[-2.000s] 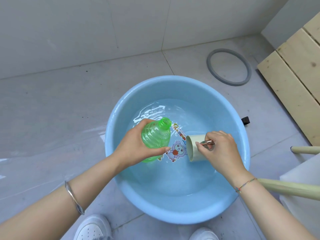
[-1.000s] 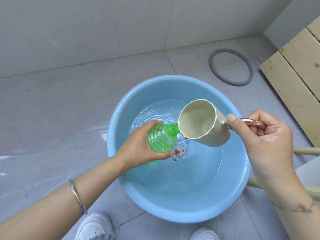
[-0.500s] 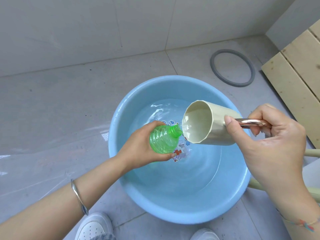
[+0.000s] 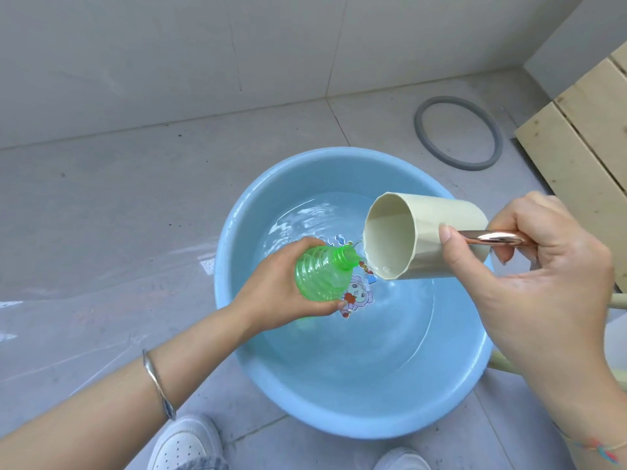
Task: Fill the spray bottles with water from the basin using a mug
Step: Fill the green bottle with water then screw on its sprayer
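The fingers [image 4: 307,241] of the left hand [image 4: 278,290] are curled round the ribbed body of a green spray bottle [image 4: 322,276], which is gripped from the left and held over the basin [image 4: 339,422], its uncapped neck tilted up and to the right. The fingers [image 4: 515,212] of the right hand [image 4: 543,286] are closed round the shiny metal handle [image 4: 492,237] of a cream mug [image 4: 427,228], with the thumb pressed against the mug's side. The mug is tipped almost onto its side, its mouth turned to the left and its lower lip just beside the bottle's neck; a little water is seen pooled at that lip, though whether any is entering the neck cannot be told. The blue basin is set on the grey tiled floor [image 4: 118,215], near its near edge, and is partly filled with rippled water [image 4: 356,351], through which a cartoon sticker [image 4: 358,296] on the bottom is seen just below the bottle. A metal bangle [image 4: 159,385] is worn on the left wrist and a coloured string [image 4: 600,449] on the right. A grey ring [image 4: 458,134] lies toward the floor's far right corner, and pale wooden boards [image 4: 583,137] run along the right edge. The toe of a white shoe [image 4: 183,442] is seen at the near edge.
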Action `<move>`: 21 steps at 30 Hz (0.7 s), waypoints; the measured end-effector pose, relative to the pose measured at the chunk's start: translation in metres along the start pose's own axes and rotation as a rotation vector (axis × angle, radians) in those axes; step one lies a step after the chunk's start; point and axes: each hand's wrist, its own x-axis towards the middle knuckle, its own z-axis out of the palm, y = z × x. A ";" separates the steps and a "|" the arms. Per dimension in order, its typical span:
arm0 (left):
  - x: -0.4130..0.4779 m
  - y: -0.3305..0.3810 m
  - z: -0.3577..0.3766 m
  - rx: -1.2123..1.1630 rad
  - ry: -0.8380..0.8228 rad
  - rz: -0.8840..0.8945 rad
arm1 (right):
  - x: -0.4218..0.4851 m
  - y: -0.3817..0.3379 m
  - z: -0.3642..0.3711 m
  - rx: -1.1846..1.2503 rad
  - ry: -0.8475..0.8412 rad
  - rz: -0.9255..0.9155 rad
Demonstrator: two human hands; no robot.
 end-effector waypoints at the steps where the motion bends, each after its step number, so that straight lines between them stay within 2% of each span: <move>1: 0.000 0.000 0.000 -0.001 0.000 -0.002 | 0.000 -0.001 0.000 -0.012 -0.001 -0.012; 21: -0.001 -0.001 0.004 0.003 -0.028 -0.025 | 0.004 -0.011 0.005 -0.177 -0.010 -0.267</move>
